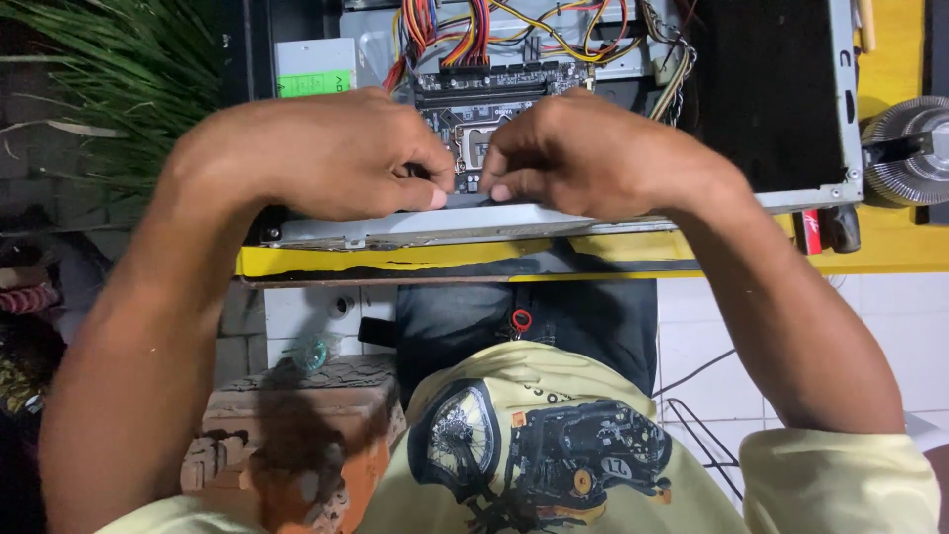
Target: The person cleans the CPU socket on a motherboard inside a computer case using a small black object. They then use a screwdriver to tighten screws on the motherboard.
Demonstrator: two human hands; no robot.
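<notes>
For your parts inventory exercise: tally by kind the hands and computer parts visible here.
Bare hands: 2, left hand, right hand
Open grey metal computer case: 1
Dark green motherboard: 1
Round finned silver cooler: 1
Total: 5

An open computer case (593, 222) lies on a table (890, 247), a motherboard (474, 109) inside it beneath a bundle of cables (514, 25). Both hands, left hand (336, 153) and right hand (593, 153), meet at the case's near edge. A cooler fan (909, 148) sits right; a plant (109, 79) stands far left.

Both hands hide the motherboard (481, 104) middle; the cooler fan (914, 148) is cut off.
</notes>
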